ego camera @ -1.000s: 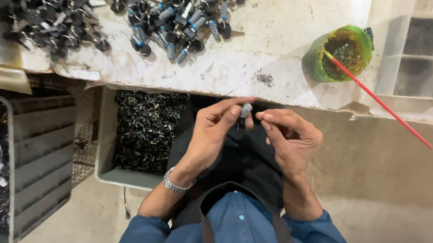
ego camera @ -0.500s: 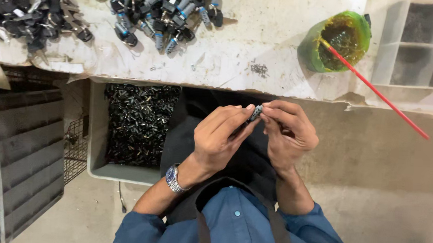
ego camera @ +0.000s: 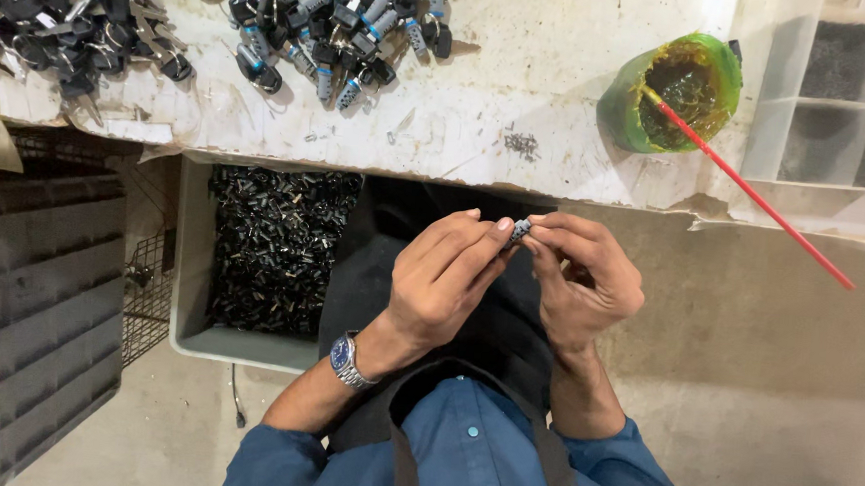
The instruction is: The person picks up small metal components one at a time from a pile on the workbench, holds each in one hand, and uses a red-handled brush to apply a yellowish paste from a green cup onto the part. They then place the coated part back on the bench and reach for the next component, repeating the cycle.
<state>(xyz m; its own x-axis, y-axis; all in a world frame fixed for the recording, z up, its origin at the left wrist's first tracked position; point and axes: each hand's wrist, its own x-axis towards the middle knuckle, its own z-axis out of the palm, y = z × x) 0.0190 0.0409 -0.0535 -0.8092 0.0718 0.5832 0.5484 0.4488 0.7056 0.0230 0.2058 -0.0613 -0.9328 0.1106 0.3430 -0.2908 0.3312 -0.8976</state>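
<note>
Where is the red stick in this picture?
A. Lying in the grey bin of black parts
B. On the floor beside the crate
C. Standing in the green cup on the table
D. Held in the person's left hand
C: the red stick leans out of the green cup on the table, away from both hands, which pinch a small metal part.

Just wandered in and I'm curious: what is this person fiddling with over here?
A person in a blue shirt holds a small grey cylinder part between the fingertips of both hands, the left hand and the right hand, just below the edge of a worn white workbench. On the bench lie piles of similar parts with keys and a green cup with a red stick in it. A grey bin of small dark parts sits below.
</note>
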